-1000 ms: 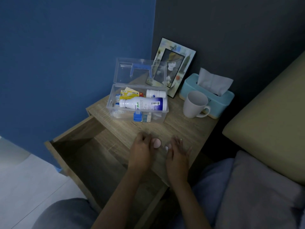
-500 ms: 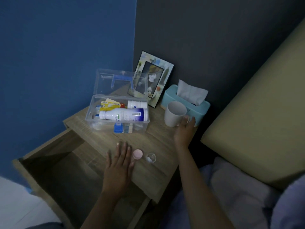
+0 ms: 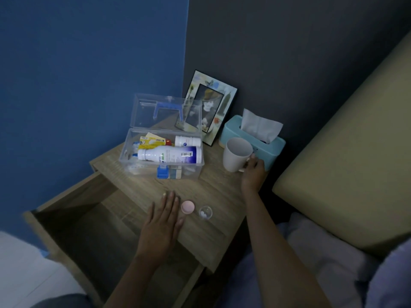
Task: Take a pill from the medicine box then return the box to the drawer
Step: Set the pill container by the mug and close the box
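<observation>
The clear medicine box (image 3: 162, 152) sits on the wooden worktop (image 3: 213, 187) of a bedside stand, its lid thrown back and leaning toward the picture frame (image 3: 211, 107) behind it. Inside the box lie a large white bottle (image 3: 169, 154) on its side, a smaller white bottle (image 3: 188, 141) behind that, and a yellow packet (image 3: 151, 140). A blue latch (image 3: 162, 172) hangs on the box's front wall.

In front of the box, near the worktop's front edge, a pink cap (image 3: 188, 206) lies flat, and just to its right stands a small clear container (image 3: 205, 212) with white pills in it, uncapped. The left hand (image 3: 161, 225) rests palm down just left of the pink cap, fingers spread flat, holding nothing.

To the right of the box stands a white mug (image 3: 236, 154), close against a blue tissue box (image 3: 255, 141). The right hand (image 3: 252, 172) is at the mug's handle side, its grip curled around the handle; how tightly I cannot tell.

Below and left of the box the drawer (image 3: 73, 218) stands pulled out. A beige cushion (image 3: 347, 156) lies well to the right of the box.
</observation>
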Demonstrator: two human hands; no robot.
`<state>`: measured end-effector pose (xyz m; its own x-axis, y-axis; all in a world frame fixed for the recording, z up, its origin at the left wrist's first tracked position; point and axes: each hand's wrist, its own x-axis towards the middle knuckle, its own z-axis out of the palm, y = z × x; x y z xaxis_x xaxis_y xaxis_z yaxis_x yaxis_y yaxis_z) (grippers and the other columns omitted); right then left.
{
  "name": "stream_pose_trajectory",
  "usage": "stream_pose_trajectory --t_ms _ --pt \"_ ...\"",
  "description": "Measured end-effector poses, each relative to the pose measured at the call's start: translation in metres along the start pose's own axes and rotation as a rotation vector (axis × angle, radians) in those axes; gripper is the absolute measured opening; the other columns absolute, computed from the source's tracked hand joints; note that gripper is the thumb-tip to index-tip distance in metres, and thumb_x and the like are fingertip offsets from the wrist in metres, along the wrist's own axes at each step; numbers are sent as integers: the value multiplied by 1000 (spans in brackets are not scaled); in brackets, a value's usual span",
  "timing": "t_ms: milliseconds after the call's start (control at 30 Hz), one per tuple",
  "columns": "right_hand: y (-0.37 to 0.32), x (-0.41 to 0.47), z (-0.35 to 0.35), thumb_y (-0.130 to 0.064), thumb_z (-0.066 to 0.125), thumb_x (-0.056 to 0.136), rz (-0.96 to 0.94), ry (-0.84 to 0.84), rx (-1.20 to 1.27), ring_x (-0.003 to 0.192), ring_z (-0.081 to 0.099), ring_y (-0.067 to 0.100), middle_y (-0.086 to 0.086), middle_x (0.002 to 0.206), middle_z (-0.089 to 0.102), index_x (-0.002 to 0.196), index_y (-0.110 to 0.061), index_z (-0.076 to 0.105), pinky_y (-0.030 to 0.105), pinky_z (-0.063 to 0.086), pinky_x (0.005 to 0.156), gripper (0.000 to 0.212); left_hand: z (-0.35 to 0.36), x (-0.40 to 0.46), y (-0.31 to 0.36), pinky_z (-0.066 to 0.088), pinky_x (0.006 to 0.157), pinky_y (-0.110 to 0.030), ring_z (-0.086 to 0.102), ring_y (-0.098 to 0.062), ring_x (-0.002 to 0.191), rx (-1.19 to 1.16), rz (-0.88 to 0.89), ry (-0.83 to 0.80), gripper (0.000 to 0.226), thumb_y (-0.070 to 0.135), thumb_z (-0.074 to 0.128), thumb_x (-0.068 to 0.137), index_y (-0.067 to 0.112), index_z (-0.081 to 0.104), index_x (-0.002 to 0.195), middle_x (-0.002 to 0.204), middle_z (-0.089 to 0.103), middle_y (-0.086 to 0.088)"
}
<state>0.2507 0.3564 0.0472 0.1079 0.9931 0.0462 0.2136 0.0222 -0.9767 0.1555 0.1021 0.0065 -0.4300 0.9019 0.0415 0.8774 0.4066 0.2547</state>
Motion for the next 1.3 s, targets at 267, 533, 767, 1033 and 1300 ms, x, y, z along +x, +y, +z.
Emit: stream_pose_trajectory --t_ms 267,533,767,1033,1300 --pt "5 -37 -20 -24 45 100 5 9 103 97 59 21 12 99 65 98 -4 60 30 45 82 25 3 1 0 17 116 -44 22 -26 146 -11 -11 -3 65 45 12 95 12 32 148 157 23 -6" --pt "15 -85 -48 -23 45 100 -14 4 25 80 54 18 11 85 58 87 -7 54 20 32 60 23 2 -1 -4 11 118 -46 16 -27 147 -1 19 -17 64 43 14 95 12 28 149 159 20 -6" --pt "19 -97 -52 -24 44 100 -21 -25 8 79 54 17 12 84 58 85 -6 54 23 36 64 25 2 -2 -4 15 117 -47 21 -28 146 3 23 -7 63 41 18 95 10 32 148 157 25 -8" --pt "22 -95 -54 -24 45 100 -23 -38 -2 67 49 4 -4 71 53 83 -6 54 4 37 57 26 12 0 -9 7 121 -43 7 -23 149 -7 32 -12 65 44 8 95 14 19 152 161 11 -4" --pt "16 -99 -58 -30 44 100 19 -71 -4 78 55 15 3 81 58 90 -6 53 24 38 70 27 14 0 -9 2 121 -41 2 -21 150 -38 34 4 65 46 8 94 17 13 152 161 3 -2"
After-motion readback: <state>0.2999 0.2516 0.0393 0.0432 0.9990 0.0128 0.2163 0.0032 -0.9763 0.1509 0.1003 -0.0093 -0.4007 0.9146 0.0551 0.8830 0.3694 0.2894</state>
